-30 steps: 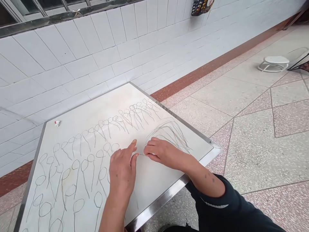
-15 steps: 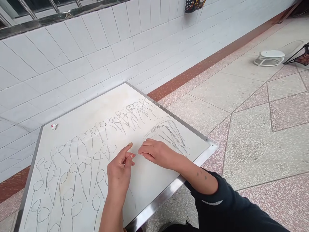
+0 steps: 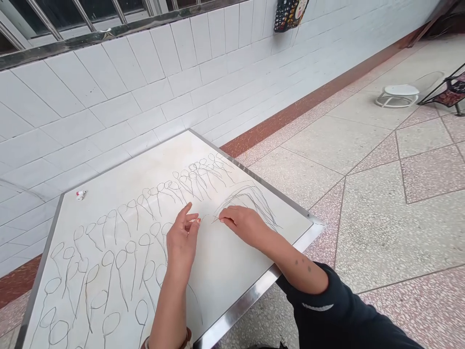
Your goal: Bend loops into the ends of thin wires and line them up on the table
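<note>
My left hand (image 3: 182,240) is raised over the white tabletop (image 3: 225,271), thumb and a finger pinched together at the tip of a thin wire. The other fingers stay loosely extended. To its right, my right hand (image 3: 241,224) has its thumb and fingertips closed on a thin dark wire whose short end pokes out leftward. Whether both hands hold the same wire is too fine to tell. Just behind the right hand lies a bundle of loose bent wires (image 3: 258,199). Several wires with looped ends (image 3: 167,186) are spread in rows on the left and far side, partly hidden by my left arm.
A metal edge (image 3: 240,305) borders the tabletop. Small red-and-white items (image 3: 81,195) lie at its far left corner. A white tiled wall (image 3: 123,106) with a barred window stands behind. On the floor to the right are a white stool (image 3: 398,94) and a dark folding frame (image 3: 448,92).
My hands have moved slightly apart, the right one shifting right toward the loose bundle. The view has tilted up a little.
</note>
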Available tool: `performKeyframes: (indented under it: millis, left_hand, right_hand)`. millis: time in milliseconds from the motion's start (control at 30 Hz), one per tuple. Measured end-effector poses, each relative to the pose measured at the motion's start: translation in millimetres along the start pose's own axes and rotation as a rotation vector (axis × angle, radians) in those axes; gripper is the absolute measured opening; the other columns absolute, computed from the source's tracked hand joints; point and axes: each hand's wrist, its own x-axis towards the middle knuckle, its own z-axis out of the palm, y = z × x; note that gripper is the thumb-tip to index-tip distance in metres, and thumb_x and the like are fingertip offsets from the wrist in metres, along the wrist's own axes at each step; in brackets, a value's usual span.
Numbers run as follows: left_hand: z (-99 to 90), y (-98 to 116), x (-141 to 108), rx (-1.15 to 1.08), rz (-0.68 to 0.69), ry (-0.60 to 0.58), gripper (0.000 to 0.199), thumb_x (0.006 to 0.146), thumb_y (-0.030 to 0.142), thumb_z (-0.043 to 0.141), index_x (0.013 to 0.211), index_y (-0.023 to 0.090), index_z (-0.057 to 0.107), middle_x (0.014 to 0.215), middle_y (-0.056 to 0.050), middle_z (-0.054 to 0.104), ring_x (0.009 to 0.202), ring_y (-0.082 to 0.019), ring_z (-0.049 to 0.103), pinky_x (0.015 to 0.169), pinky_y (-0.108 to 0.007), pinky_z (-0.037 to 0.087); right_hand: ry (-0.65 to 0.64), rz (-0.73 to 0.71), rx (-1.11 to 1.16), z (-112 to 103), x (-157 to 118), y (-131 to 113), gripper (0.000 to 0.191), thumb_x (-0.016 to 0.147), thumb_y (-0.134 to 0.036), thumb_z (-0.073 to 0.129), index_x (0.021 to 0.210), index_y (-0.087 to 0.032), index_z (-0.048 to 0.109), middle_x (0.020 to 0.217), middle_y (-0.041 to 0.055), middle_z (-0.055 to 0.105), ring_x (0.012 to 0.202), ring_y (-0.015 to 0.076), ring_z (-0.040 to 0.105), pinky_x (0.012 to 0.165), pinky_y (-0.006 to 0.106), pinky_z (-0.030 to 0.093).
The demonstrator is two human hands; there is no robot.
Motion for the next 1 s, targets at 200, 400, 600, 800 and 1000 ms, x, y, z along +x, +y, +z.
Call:
performKeyframes:
  millis: [200, 400, 600, 800, 1000]
  left_hand:
    - [1.3, -5.1, -17.4, 0.048, -0.003, 0.105, 0.044, 0.085, 0.047, 0.051, 0.126, 0.032, 0.056, 0.121, -0.006, 0.064, 0.113, -0.028, 0.056, 0.073, -0.034, 0.048]
    - [-14.3, -26.0, -61.0, 0.032, -0.130, 0.180, 0.041, 0.079, 0.053, 0.055, 0.112, 0.032, 0.064, 0.116, -0.004, 0.067, 0.111, -0.029, 0.057, 0.068, -0.033, 0.047]
    - [-50.1, -23.4, -84.0, 0.050, -0.227, 0.370, 0.036, 0.079, 0.051, 0.057, 0.110, 0.034, 0.064, 0.117, -0.002, 0.067, 0.116, -0.030, 0.055, 0.096, -0.049, 0.039]
    - [-68.9, -20.6, -106.3, 0.005, -0.180, 0.548, 0.042, 0.076, 0.049, 0.062, 0.113, 0.030, 0.064, 0.111, -0.005, 0.069, 0.108, -0.029, 0.060, 0.101, -0.052, 0.038]
    - [-76.3, -36.2, -118.7, -0.099, -0.104, 0.586, 0.044, 0.076, 0.042, 0.064, 0.117, 0.026, 0.062, 0.111, -0.007, 0.067, 0.109, -0.025, 0.058, 0.100, -0.044, 0.041]
  right_hand:
    - [0.038, 0.300, -0.147, -9.2, 9.8, 41.0, 0.017, 0.090, -0.015, 0.043, 0.080, -0.020, 0.056, 0.080, 0.0005, 0.061, 0.063, 0.0114, 0.051, 0.055, 0.023, 0.031]
    - [0.006, 0.334, -0.192, -10.6, 14.5, 45.9, 0.009, 0.090, -0.017, 0.051, 0.088, -0.018, 0.059, 0.086, 0.0046, 0.063, 0.070, 0.0152, 0.055, 0.056, 0.025, 0.033]
    - [-0.026, 0.033, -0.190, 5.4, -5.1, -25.6, 0.021, 0.096, -0.032, 0.046, 0.099, -0.017, 0.060, 0.092, 0.0067, 0.064, 0.091, 0.0221, 0.056, 0.065, 0.028, 0.040]
    - [-0.324, -0.449, -0.076, 74.3, -42.4, -83.6, 0.026, 0.090, -0.040, 0.055, 0.097, -0.015, 0.058, 0.091, 0.0064, 0.061, 0.079, 0.0192, 0.056, 0.058, 0.028, 0.041]
    - [-0.456, -0.236, -0.139, 69.5, -39.3, -78.8, 0.014, 0.087, -0.025, 0.061, 0.098, -0.016, 0.058, 0.101, 0.0084, 0.061, 0.095, 0.0228, 0.055, 0.068, 0.029, 0.044]
